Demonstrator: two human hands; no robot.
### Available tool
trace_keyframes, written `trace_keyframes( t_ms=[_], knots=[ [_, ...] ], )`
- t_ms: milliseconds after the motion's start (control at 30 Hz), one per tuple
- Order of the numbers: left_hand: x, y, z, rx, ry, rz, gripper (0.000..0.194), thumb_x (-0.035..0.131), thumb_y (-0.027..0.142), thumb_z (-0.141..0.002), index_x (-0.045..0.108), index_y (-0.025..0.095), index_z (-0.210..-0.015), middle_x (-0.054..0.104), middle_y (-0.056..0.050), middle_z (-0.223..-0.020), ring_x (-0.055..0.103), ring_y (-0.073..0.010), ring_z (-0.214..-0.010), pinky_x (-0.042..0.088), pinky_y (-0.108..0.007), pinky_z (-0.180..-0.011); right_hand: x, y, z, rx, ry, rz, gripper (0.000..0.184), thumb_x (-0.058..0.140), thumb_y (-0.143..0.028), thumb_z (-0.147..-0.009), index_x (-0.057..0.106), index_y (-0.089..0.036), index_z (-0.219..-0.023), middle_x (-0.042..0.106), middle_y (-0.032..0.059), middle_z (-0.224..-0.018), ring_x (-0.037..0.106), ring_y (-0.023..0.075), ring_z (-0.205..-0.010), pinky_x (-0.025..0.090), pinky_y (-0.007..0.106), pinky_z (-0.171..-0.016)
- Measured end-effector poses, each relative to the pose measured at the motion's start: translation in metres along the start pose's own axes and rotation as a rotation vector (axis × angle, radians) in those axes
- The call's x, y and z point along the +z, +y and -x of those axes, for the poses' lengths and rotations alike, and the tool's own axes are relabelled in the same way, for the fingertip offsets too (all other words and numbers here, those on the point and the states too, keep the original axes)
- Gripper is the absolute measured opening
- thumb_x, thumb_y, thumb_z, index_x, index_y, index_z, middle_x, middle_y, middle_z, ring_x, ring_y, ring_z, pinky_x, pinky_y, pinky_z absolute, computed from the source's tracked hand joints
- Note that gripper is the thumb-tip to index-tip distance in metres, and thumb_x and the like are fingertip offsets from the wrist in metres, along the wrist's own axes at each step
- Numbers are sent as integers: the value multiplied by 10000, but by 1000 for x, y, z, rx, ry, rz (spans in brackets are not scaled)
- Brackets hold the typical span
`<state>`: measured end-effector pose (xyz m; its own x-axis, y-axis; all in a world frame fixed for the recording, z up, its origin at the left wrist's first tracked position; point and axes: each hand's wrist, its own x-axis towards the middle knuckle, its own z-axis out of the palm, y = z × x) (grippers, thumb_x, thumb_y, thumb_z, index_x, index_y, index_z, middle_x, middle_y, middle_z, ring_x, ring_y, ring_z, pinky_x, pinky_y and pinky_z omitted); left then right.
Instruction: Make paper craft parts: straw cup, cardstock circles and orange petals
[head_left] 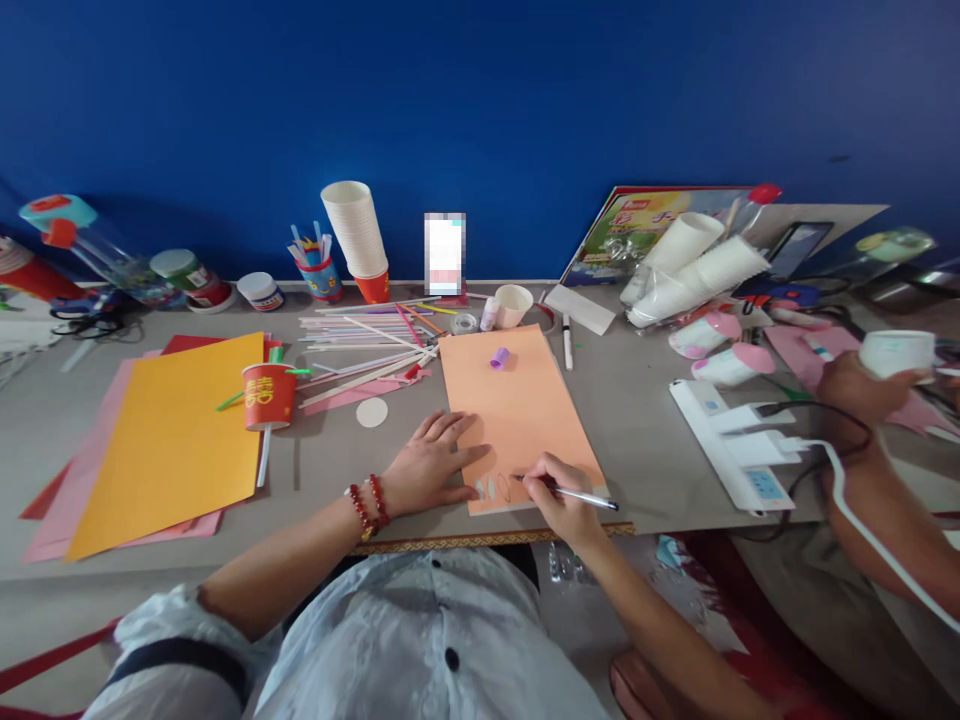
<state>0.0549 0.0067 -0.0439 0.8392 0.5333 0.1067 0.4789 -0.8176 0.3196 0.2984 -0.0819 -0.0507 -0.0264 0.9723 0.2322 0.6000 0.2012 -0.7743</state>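
Observation:
An orange sheet of paper [517,400] lies in front of me, a few small oval shapes drawn or cut near its lower edge. My left hand [435,460] rests flat on its lower left part, fingers spread; red bead bracelets circle that wrist. My right hand [559,497] grips a pen [589,497], its tip on the paper beside the ovals. Farther up the sheet sits a small purple curled piece [499,358]. A white paper disc [372,412] lies on the table to the left of the sheet.
Yellow paper [172,450] and a red paper cup [268,396] with straws are on the left. Straws [360,335] and stacked white cups [354,230] stand farther back. A power strip [731,445] lies at right, near another person's hand [862,388] holding a white cup [896,354].

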Motion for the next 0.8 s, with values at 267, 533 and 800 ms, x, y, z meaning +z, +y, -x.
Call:
trace_keyframes(
  t_ms=[267, 533, 800],
  knots=[
    [0, 0, 0, 0, 1, 4, 645, 542, 670, -859, 530, 312, -1396, 325, -147, -1563, 321, -363, -1422, 254, -584, -1161, 1, 3, 1, 2, 7, 17, 207, 506, -197, -861, 464, -223, -660, 464, -50, -533, 440, 115, -484, 326, 238, -506],
    [-1, 0, 0, 2, 9, 10, 634, 565, 649, -858, 539, 307, -1391, 327, -138, -1568, 327, -366, -1415, 257, -584, -1162, 1, 2, 0, 10, 5, 27, 211, 496, -196, -858, 449, -230, -656, 473, -44, -530, 444, 122, -481, 336, 243, -510],
    [-2, 1, 0, 2, 3, 7, 644, 565, 656, -854, 536, 305, -1393, 336, -132, -1564, 324, -354, -1417, 251, -577, -1168, 1, 0, -1, -1, 10, 50, 213, 494, -190, -853, 447, -229, -649, 474, -42, -530, 444, 121, -484, 334, 240, -508]
  ],
)
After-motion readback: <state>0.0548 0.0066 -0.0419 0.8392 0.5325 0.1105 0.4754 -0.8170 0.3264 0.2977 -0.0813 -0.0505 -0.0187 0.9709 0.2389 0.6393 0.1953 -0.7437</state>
